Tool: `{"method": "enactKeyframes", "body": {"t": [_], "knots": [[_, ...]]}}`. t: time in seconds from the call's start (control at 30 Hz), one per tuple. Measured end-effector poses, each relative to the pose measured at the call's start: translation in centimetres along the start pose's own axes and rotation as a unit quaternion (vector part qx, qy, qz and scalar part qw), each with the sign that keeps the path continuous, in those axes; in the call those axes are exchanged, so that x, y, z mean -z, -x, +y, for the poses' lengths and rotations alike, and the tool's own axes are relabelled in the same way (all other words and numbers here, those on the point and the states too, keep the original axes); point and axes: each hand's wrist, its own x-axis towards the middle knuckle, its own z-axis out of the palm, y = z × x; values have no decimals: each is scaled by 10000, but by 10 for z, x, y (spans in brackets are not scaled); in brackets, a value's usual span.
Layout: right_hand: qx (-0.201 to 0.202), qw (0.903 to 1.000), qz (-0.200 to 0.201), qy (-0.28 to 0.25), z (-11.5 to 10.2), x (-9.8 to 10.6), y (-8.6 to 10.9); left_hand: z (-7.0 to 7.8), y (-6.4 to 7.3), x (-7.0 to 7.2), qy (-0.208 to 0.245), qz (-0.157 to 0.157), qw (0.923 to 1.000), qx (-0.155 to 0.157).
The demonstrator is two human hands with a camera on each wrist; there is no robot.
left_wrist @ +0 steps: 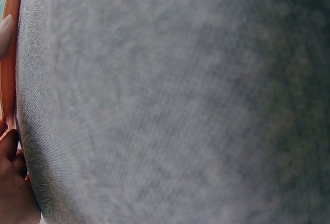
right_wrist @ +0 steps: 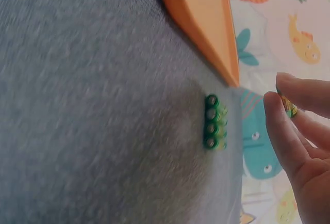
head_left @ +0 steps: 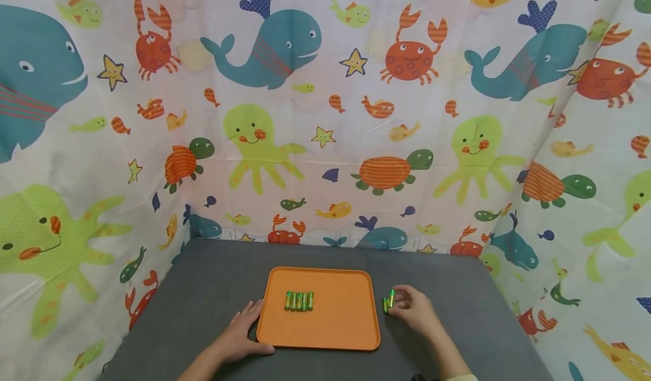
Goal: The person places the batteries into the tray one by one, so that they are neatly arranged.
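My right hand (head_left: 414,312) pinches a small green battery (head_left: 391,298) between thumb and fingertips, just right of the orange tray (head_left: 346,319). In the right wrist view the held battery (right_wrist: 286,104) is mostly covered by the fingers, and it is raised off the table. Below it, several green batteries (right_wrist: 212,122) lie side by side in a row on the table. My left hand (head_left: 238,334) rests spread at the tray's near left corner, fingers along the left side and thumb by the front edge. Several more batteries (head_left: 299,301) lie in a row inside the tray.
A dark grey cloth covers the table (head_left: 218,273). Around its back and sides hangs a white curtain (head_left: 315,200) printed with sea animals. In the left wrist view, grey cloth (left_wrist: 129,100) fills most of the frame, with the tray's rim (left_wrist: 9,79) at the left.
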Motion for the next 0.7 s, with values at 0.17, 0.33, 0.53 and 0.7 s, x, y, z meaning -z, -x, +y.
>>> {"method": "enactKeyframes", "body": {"t": [0.17,0.33,0.53,0.7], "knots": [[202,9996,-112,170,-12,-5,1,-3,-1,-3,7,38,10000,-30],[282,9989,-256,267,-23,-14,0,-2,-1,-3,10,28,10000,-20],[453,9975,-481,238,-35,-25,-3,0,0,-2,49,17,10000,61],[634,9957,-604,303,-42,-34,-8,1,1,-2,26,11,10000,32]]}}
